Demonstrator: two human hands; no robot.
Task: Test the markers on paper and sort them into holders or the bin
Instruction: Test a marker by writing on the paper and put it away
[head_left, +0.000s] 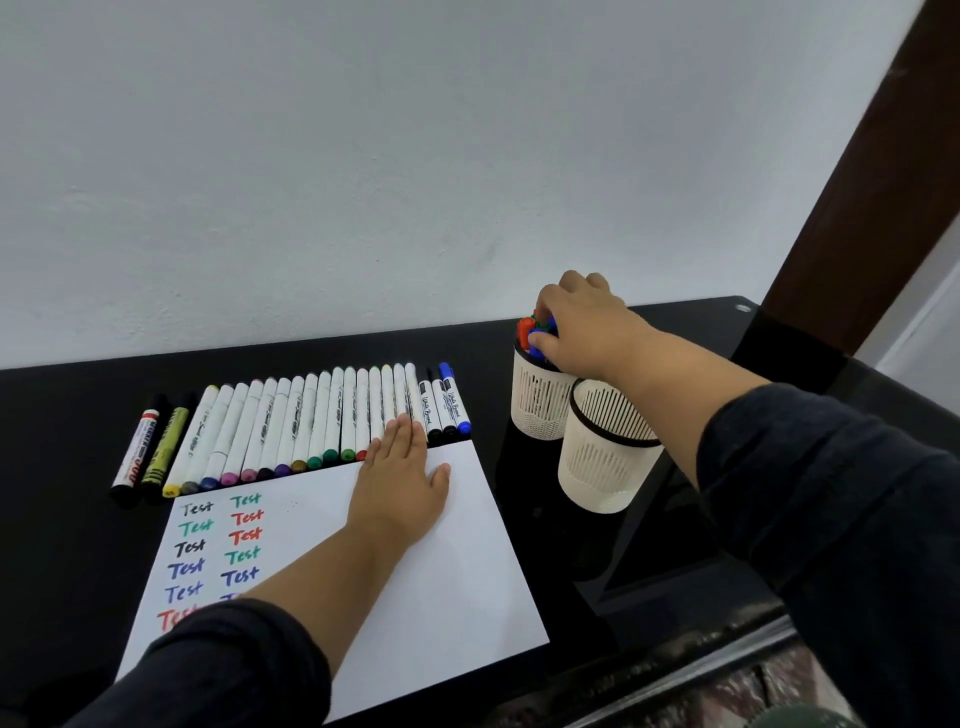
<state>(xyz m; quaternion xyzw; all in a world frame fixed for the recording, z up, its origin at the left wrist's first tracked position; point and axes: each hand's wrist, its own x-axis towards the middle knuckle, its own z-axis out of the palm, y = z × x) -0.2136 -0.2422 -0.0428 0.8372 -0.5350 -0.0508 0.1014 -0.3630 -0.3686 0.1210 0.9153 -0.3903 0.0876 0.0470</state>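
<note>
Two hands: right hand (582, 322) grips markers (537, 332) (left hand (400, 478) flat)

paper (447, 545) partly under forearm, marker labels unreadable

A plain white wall (363, 156) rises behind a glossy black table (62, 467).
</note>
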